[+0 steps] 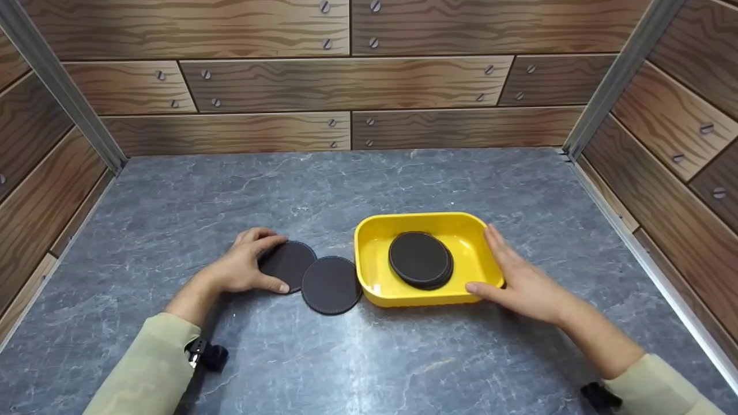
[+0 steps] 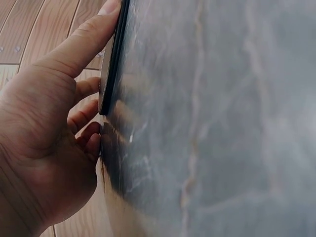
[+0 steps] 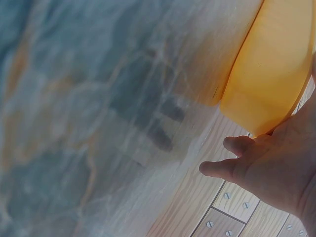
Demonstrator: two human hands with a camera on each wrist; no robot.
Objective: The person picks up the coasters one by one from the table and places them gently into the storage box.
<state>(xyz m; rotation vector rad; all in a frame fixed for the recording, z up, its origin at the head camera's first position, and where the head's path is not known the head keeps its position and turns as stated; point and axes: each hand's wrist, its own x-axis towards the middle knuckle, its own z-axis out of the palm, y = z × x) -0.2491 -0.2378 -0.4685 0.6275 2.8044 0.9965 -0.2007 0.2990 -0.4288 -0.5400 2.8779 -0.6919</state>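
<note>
In the head view, my left hand (image 1: 245, 265) grips a round black coaster (image 1: 291, 265) by its edge, thumb at the near side and fingers at the far side. The left wrist view shows the coaster (image 2: 109, 74) edge-on, low against the tabletop. Another black coaster (image 1: 331, 285) lies between it and a yellow tray (image 1: 369, 297), close to both. Inside the tray rests a small stack of black coasters (image 1: 418, 257), slightly fanned. My right hand (image 1: 527, 285) holds the tray's right end, thumb over the near corner rim and fingers along the outer side.
The grey marbled tabletop (image 1: 277, 184) is bordered by wood-patterned walls (image 1: 346, 83) at the back and both sides. Metal edge strips (image 1: 651, 265) run along the corners and the right side.
</note>
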